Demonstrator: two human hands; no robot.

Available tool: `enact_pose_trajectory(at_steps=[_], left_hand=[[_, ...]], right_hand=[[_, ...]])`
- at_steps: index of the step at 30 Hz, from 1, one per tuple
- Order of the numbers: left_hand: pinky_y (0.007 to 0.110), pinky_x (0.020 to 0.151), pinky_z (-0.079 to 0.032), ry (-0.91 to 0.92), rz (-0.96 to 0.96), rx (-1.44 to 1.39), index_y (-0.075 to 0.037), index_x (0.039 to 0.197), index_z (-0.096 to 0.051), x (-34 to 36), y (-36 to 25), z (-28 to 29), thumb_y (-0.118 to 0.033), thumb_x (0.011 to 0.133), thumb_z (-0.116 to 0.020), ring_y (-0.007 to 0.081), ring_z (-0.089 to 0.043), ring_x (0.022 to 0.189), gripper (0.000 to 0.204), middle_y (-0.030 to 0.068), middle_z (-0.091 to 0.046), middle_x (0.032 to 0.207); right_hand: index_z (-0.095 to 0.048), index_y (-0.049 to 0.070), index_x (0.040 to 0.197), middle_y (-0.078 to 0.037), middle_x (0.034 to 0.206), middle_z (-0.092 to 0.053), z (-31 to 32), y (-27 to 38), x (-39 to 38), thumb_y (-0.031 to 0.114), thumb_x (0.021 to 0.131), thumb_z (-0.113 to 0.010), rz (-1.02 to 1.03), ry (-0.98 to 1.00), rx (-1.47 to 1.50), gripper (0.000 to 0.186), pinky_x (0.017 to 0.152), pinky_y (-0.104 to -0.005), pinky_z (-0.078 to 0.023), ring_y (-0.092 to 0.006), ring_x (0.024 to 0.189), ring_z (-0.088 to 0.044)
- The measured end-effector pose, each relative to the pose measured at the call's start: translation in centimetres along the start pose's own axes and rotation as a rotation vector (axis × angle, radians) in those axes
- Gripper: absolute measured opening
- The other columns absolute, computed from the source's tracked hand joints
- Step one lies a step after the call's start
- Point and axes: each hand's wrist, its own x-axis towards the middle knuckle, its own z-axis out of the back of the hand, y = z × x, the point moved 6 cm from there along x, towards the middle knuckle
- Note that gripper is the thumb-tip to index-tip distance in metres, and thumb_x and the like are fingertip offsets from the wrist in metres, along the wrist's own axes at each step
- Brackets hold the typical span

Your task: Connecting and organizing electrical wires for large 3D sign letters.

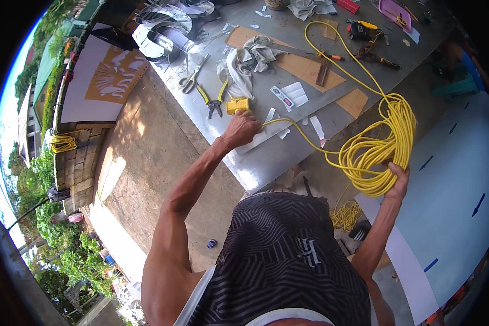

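My left hand [242, 130] is closed at the table's near left edge. Just beyond its knuckles sits a yellow outlet box [238, 105], and yellow cord runs out of the fist to the right. That extension cord [367, 157] is gathered in a thick coil, which hangs from my right hand [397, 182], fingers wrapped around its lower right side. One loop of it stretches across the table top. Left of the box lie wire strippers [213, 101] with yellow handles and a pair of scissors [191, 80]. A crumpled grey rag [247, 62] lies beyond them.
The metal-topped table [201, 122] carries brown board strips [304, 70], paper scraps, a power tool [358, 30] and a pink tray [395, 13]. At right stands a large light-blue sheet [445, 163]. More yellow cord [346, 215] lies on the floor beside me.
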Motion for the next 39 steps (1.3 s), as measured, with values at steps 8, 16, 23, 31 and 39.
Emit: enact_pose_trajectory(at_steps=[8,16,23,31,39], left_hand=[[0.036,0.073,-0.049,-0.393,-0.082,0.097,-0.007,0.094,-0.072,1.9,7.5,20.9,-0.013,0.085,-0.066,0.0242,-0.063,0.08,0.012,0.0066,-0.069,0.083],[0.04,0.079,-0.054,-0.503,0.065,0.26,-0.013,0.107,-0.073,9.8,15.1,33.0,-0.036,0.093,-0.061,0.029,-0.07,0.083,0.029,0.0108,-0.073,0.096],[0.045,0.086,-0.053,-0.396,0.243,0.329,-0.017,0.115,-0.07,14.3,26.3,24.5,-0.014,0.085,-0.06,0.0334,-0.066,0.103,0.032,0.0151,-0.069,0.112],[0.029,0.063,-0.054,-0.091,-0.061,-1.006,0.002,0.096,-0.072,7.0,-6.2,4.9,-0.014,0.089,-0.063,0.0139,-0.069,0.066,0.019,0.0126,-0.072,0.079],[0.042,0.097,-0.049,0.398,-0.513,-0.873,0.005,0.143,-0.039,-5.7,-19.6,-7.4,-0.061,0.066,-0.082,0.0371,-0.063,0.112,0.111,0.0302,-0.063,0.117]], right_hand=[[-0.044,-0.002,0.14,-0.019,0.138,-0.052,2.3,0.3,0.5,-0.004,0.072,-0.059,0.104,0.071,0.263,0.07,0.114,-0.0483,-0.037,-0.0341,0.129,-0.049],[-0.04,0.001,0.144,-0.018,0.144,-0.046,2.8,0.6,-3.0,0.001,0.07,-0.061,0.199,0.042,0.249,0.077,0.114,-0.0473,-0.036,-0.0338,0.131,-0.047],[-0.044,-0.002,0.14,-0.021,0.138,-0.051,0.7,-2.8,-8.3,0.0,0.069,-0.06,0.154,-0.011,0.295,0.073,0.113,-0.0492,-0.037,-0.0366,0.126,-0.051],[-0.054,-0.003,0.13,-0.015,0.122,-0.063,-0.5,-12.1,-16.2,-0.004,0.073,-0.062,0.046,-0.246,0.241,0.057,0.1,-0.0433,-0.05,-0.0289,0.111,-0.062],[-0.061,-0.003,0.118,-0.011,0.106,-0.067,-2.0,-18.5,-19.3,-0.003,0.075,-0.063,-0.185,-0.303,0.254,0.043,0.09,-0.0412,-0.056,-0.0247,0.094,-0.067]])
